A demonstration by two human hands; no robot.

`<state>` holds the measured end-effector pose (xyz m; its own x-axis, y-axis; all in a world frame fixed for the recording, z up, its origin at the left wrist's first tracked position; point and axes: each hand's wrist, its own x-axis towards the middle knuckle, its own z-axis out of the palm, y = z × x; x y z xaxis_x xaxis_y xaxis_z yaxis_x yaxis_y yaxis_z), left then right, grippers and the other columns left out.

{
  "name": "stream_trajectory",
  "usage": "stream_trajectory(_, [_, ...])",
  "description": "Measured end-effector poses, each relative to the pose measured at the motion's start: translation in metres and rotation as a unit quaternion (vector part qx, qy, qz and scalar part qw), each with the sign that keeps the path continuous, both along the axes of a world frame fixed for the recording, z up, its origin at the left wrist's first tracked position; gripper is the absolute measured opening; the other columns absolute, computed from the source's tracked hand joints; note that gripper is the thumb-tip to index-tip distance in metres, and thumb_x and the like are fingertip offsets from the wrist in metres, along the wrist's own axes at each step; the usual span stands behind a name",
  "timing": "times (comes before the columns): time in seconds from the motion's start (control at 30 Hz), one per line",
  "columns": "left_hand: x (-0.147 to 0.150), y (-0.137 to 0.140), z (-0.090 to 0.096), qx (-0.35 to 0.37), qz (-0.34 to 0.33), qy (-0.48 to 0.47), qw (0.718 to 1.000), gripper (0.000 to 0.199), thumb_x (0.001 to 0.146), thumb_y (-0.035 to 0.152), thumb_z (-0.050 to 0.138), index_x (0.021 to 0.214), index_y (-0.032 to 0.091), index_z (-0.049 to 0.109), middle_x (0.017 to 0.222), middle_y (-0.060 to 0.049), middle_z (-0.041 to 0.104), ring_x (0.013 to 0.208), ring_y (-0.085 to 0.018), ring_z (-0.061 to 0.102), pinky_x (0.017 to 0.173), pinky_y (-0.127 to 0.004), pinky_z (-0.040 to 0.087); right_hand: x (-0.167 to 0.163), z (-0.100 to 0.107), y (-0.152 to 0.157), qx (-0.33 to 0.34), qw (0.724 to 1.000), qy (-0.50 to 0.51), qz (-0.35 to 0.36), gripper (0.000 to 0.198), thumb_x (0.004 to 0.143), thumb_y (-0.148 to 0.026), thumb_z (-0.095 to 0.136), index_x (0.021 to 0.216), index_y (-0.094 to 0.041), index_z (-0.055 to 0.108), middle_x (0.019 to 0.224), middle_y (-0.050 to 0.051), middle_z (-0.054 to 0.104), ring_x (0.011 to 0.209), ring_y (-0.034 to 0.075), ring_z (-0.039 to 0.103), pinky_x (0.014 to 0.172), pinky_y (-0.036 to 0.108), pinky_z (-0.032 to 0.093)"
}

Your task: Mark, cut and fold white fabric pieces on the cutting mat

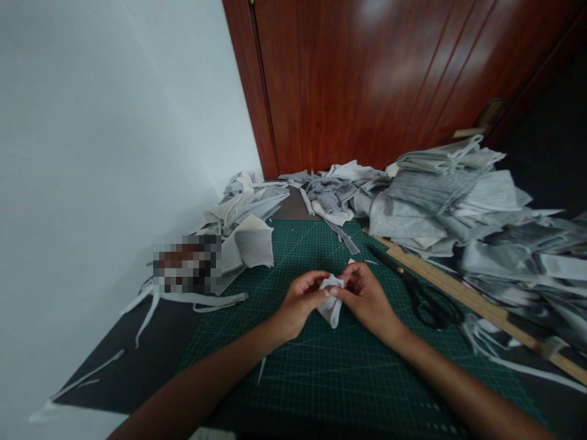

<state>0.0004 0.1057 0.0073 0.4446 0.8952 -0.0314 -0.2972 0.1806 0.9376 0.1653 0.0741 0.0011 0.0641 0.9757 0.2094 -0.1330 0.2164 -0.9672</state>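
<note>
Both hands meet over a green cutting mat point(293, 379) around a small piece of grey fabric point(331, 311). My left hand point(300, 299) pinches its left side, thumb on top. From the right, my right hand point(364, 293) pinches the same piece, its thumb close to the other thumb. The fabric looks folded or bunched at the top, with a rounded end hanging toward me. Black-handled scissors point(424, 299) lie open-bladed or closed, I cannot tell, to the right of my right hand. A bit of pink point(351, 261) shows just behind that hand.
A wooden ruler point(440, 284) runs diagonally along the mat's right side. Piles of grey fabric point(426, 201) stand at the right, with more scraps point(339, 189) at the back and a heap point(252, 241) at the left. A white wall point(114, 153) and a wooden door point(358, 79) bound the table.
</note>
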Motion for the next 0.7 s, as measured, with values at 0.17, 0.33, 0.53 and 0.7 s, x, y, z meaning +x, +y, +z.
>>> stream_trajectory(0.17, [0.0, 0.0, 0.0, -0.044, 0.005, -0.012, 0.999, 0.039, 0.072, 0.045, 0.087, 0.083, 0.013, 0.067, 0.076, -0.001, 0.063, 0.067, -0.011, 0.055, 0.064, -0.023, 0.042, -0.002, -0.005, -0.002, 0.019, 0.998, -0.055, -0.027, 0.027, 0.081, -0.033, 0.081, 0.082, -0.026, 0.054, 0.077, -0.003, 0.058, 0.067, 0.016, 0.053, 0.06, 0.028, 0.044])
stream_trajectory(0.33, [0.001, -0.001, -0.003, 0.018, 0.055, -0.032, 0.998, 0.039, 0.072, 0.04, 0.088, 0.084, 0.018, 0.058, 0.077, 0.003, 0.06, 0.07, -0.01, 0.054, 0.066, -0.022, 0.042, -0.005, -0.003, -0.002, -0.008, 0.998, -0.041, -0.044, 0.025, 0.078, -0.038, 0.083, 0.075, -0.023, 0.064, 0.072, -0.002, 0.061, 0.066, 0.016, 0.054, 0.061, 0.029, 0.044])
stream_trajectory(0.53, [0.0, 0.0, -0.003, 0.055, 0.058, 0.009, 0.997, 0.035, 0.075, 0.039, 0.084, 0.08, 0.018, 0.057, 0.079, 0.001, 0.062, 0.069, -0.011, 0.053, 0.064, -0.023, 0.041, -0.004, 0.006, -0.001, -0.05, 0.998, 0.018, -0.033, 0.029, 0.076, -0.045, 0.084, 0.075, -0.021, 0.067, 0.071, -0.001, 0.062, 0.066, 0.016, 0.054, 0.062, 0.028, 0.044])
stream_trajectory(0.7, [-0.002, 0.0, -0.001, 0.055, 0.062, 0.002, 0.997, 0.035, 0.072, 0.036, 0.086, 0.076, 0.017, 0.057, 0.094, -0.003, 0.068, 0.085, -0.015, 0.06, 0.075, -0.025, 0.045, -0.003, 0.005, -0.002, -0.021, 1.0, 0.007, -0.016, 0.028, 0.079, -0.044, 0.081, 0.076, -0.022, 0.065, 0.071, -0.002, 0.06, 0.066, 0.016, 0.053, 0.061, 0.028, 0.043])
